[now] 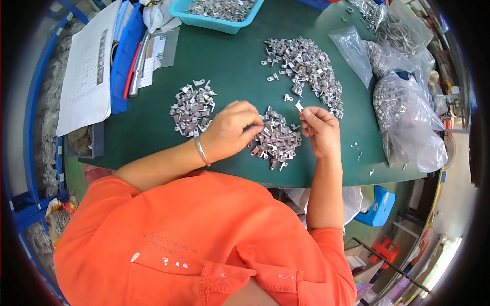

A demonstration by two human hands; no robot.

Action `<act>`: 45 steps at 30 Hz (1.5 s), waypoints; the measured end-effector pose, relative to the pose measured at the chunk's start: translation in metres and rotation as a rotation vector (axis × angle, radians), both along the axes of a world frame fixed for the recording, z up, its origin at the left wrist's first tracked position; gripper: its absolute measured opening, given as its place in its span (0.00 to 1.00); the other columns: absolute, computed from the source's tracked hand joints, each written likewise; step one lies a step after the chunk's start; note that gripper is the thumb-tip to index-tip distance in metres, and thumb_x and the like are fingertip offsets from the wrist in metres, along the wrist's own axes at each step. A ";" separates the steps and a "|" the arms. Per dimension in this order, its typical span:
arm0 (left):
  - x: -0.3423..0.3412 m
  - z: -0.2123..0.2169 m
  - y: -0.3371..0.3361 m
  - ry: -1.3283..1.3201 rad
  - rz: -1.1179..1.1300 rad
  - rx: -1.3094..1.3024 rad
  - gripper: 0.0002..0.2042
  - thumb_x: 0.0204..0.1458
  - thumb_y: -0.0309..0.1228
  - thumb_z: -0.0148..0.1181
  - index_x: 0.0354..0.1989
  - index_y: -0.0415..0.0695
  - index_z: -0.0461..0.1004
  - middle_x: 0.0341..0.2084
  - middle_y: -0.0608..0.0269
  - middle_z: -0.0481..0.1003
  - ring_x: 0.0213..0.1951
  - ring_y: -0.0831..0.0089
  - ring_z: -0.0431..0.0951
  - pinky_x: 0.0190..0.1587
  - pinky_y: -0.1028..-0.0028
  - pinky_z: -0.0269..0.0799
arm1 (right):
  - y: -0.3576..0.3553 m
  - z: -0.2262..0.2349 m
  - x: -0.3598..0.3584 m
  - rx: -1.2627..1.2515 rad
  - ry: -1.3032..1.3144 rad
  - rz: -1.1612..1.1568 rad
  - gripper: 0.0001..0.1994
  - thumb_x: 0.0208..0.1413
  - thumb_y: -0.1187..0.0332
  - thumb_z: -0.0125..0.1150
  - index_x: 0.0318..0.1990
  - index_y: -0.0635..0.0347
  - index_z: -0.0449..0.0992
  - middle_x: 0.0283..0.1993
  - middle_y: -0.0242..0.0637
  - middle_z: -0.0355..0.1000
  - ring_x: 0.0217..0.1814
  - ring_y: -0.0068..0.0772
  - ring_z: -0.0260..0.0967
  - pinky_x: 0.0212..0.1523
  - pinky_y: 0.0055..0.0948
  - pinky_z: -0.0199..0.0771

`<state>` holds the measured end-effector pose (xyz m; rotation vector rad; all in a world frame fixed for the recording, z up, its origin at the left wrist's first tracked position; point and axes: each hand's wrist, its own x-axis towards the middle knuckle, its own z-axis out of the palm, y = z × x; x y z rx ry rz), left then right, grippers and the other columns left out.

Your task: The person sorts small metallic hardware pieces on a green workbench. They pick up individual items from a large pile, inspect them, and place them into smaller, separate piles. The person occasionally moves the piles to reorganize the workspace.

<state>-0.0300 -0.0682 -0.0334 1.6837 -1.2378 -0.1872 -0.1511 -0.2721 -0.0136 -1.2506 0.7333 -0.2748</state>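
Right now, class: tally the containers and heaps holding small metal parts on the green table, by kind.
Loose heaps on the table: 3 (left, middle, back)
Turquoise tray: 1
Filled clear bags: at least 3; they overlap, so the exact number is unclear
Total: at least 7

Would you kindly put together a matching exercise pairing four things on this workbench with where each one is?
Things:
1. left hand
2. right hand
3. turquoise tray
4. clear plastic bags

Places:
A. at the table's far edge, full of metal parts
B. holding up a single small metal bracket
C. resting on the nearest pile of brackets
D. along the table's right side, stuffed with metal parts

Pairs: 1-C, 2-B, 3-A, 4-D
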 end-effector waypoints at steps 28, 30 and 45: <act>0.000 0.027 -0.012 0.926 -0.116 0.074 0.11 0.51 0.20 0.63 0.43 0.35 0.74 0.37 0.61 0.76 0.37 0.79 0.77 0.42 0.80 0.76 | 0.042 0.004 -0.004 -0.466 -0.272 0.081 0.05 0.49 0.84 0.63 0.33 0.68 0.76 0.36 0.38 0.76 0.36 0.23 0.73 0.34 0.21 0.74; -0.003 0.024 -0.015 1.027 -0.204 0.033 0.12 0.51 0.19 0.62 0.45 0.34 0.73 0.37 0.62 0.76 0.38 0.79 0.77 0.43 0.80 0.76 | 0.049 0.010 -0.009 -0.730 -0.287 0.134 0.05 0.48 0.84 0.64 0.31 0.67 0.76 0.38 0.39 0.75 0.38 0.25 0.73 0.36 0.22 0.75; 0.001 0.008 -0.006 -0.071 -0.135 0.136 0.12 0.41 0.28 0.70 0.35 0.40 0.76 0.33 0.61 0.71 0.37 0.61 0.72 0.43 0.68 0.69 | -0.018 -0.031 0.026 -1.191 0.094 0.006 0.08 0.48 0.76 0.64 0.36 0.66 0.76 0.34 0.44 0.71 0.32 0.41 0.71 0.34 0.34 0.72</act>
